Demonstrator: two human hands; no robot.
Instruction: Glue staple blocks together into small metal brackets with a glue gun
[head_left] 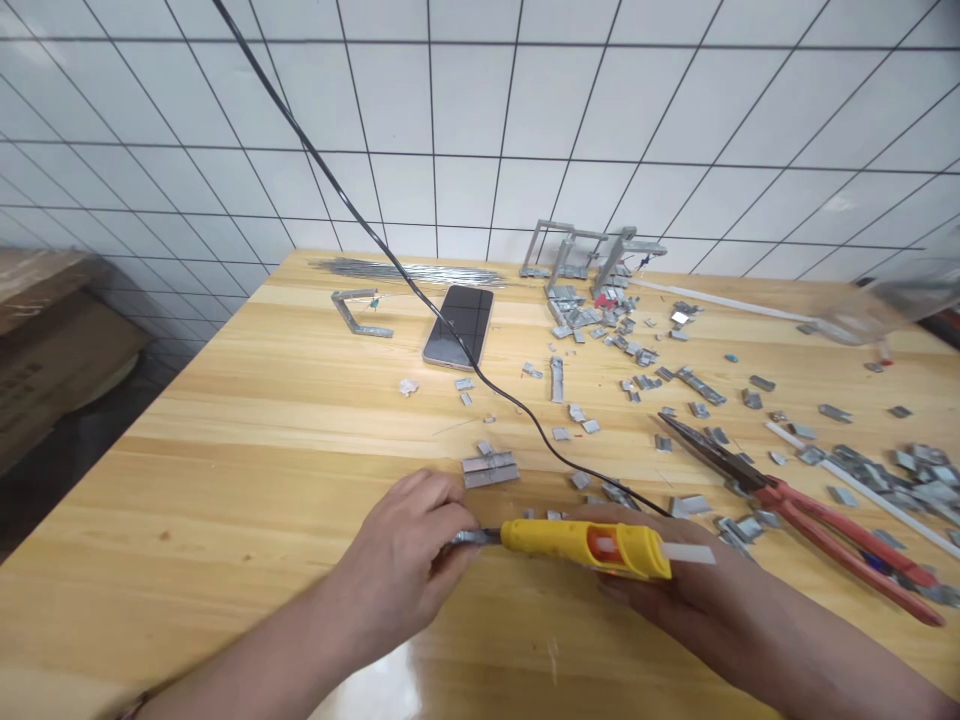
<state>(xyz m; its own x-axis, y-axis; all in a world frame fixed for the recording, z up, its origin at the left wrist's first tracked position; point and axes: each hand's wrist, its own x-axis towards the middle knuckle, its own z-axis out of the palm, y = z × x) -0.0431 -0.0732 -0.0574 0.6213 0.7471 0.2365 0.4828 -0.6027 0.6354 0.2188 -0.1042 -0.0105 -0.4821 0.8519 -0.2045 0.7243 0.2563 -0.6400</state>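
Observation:
My right hand [660, 600] is wrapped round a yellow hot glue gun [555, 540], its nozzle pointing left. A white glue stick [688, 553] sticks out of the gun's rear. In my left hand [409, 555] a small grey metal piece [469, 538] is pinched between thumb and fingers, right at the nozzle; most of it is hidden by the fingers. Just beyond the hands lies a flat grey metal piece [490, 470] made of strips side by side.
Pliers with red handles [817, 520] lie at the right among several metal bits [930, 480]. A phone [459, 328], thin wires [405, 271] and a bent metal frame [360, 314] are further back. Small metal stands [574, 260] stand near the tiled wall. A black cord [360, 220] crosses the table.

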